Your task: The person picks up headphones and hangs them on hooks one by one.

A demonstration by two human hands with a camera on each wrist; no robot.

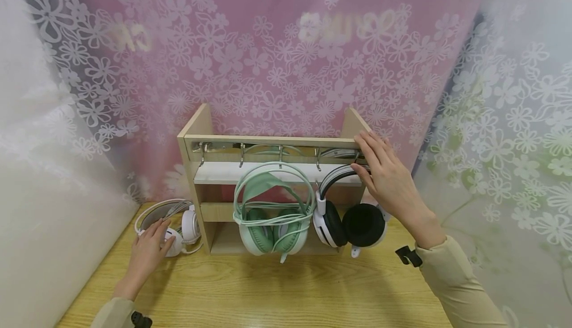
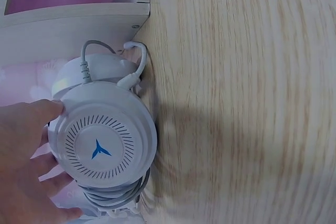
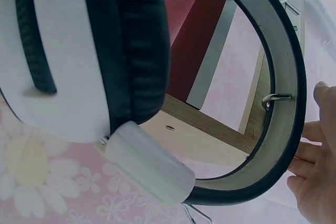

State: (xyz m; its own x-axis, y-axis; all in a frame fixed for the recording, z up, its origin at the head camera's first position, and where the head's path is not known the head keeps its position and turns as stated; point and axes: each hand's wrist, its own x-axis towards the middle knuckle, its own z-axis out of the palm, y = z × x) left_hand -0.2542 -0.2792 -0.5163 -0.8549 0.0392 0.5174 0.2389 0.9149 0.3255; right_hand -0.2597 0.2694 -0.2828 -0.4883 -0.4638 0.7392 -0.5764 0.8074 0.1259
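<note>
Headset in white (image 2: 107,129) is best lifted with its cable (image 2: 118,198), while left hand (image 1: 149,248) touches it, fingers loose, and ungripping right hand (image 1: 386,176) rests on hook rack (image 1: 268,141).

A pink, white-flowered curtain (image 1: 268,65) hangs behind a wood-grain table (image 1: 268,293), between 2 pale sheets (image 1: 514,144).

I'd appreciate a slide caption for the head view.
Left hand touches white headset, right hand at rack where green headset hangs.
</note>
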